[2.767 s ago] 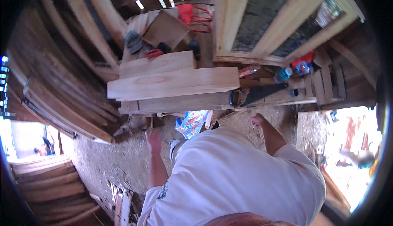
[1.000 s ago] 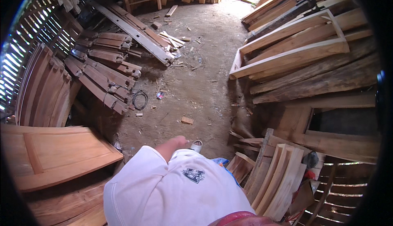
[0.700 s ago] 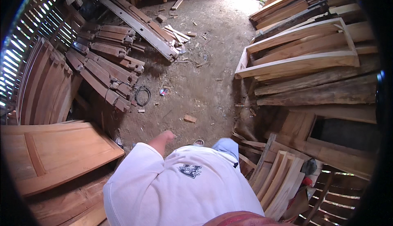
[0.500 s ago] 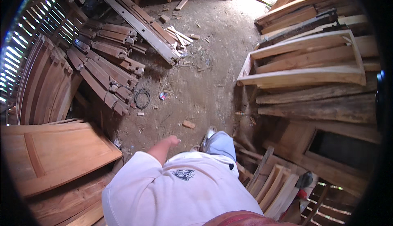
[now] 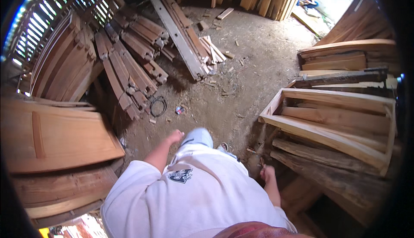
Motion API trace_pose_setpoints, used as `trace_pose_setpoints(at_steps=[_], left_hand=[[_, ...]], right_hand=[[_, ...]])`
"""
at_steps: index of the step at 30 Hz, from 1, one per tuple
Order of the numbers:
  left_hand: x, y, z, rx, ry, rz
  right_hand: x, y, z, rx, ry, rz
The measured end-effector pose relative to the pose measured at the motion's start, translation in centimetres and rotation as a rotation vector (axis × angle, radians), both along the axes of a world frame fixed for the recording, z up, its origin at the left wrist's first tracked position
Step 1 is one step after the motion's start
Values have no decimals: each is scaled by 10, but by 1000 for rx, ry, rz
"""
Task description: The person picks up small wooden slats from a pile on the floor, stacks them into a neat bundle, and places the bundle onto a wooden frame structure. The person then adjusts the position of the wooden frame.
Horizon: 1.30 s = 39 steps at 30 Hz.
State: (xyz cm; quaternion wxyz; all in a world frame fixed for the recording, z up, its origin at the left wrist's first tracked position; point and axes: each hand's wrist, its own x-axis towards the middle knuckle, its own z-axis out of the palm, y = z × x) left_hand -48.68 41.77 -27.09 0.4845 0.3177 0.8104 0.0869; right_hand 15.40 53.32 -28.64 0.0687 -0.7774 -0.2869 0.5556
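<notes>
Left hand: fingers curled loosely, nothing held; it hangs in mid-air over the packed dirt floor, apart from everything. Right hand: fingers half-closed as far as can be seen, no object visible in them; whether they touch the wood beside them cannot be told.

Nearest to the right fingers, just to their outer side: a stack of rough dark wooden planks, and lying on top of it a pale rectangular wooden frame with its open side up. Judgement: the frame is stiff and bulky, moderately heavy, and rough-sawn rather than slippery; best gripped on a long rail near a corner, with both hands, watching for splinters.

Outward from the left fingers: a large reddish-brown wooden door panel lying flat on the near side, and beyond it rows of dark stacked timber pieces. Ahead of the left fingers on the floor: a coil of black cable and a small crumpled wrapper, red and blue. Print on it too small to tell. No signs visible.
</notes>
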Motion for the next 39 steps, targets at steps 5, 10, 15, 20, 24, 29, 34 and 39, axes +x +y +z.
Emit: trace_pose_setpoints(at_steps=[5,10,15,20,24,29,34,39], left_hand=[[-30,1,-42,-131,35,-64],[-42,9,-78,-381,-43,23],[-96,119,-136,-190,-319,417],[-149,281,-82,70,-89,91],[-176,381,-20,155,-115,187],[-194,412,-65,272,-198,459],[-172,434,-75,110,-377,680],[-140,417,-119,-104,12,786]], right_hand=[[-106,217,47,210,162,180],[-206,315,66,166,196,290],[-216,336,18,-49,-43,607],[-192,370,46,-210,-154,441],[-208,427,59,-99,-86,259],[-257,522,70,-170,85,453],[-239,618,27,-243,-72,602],[-258,817,-73,-267,-239,1156]])
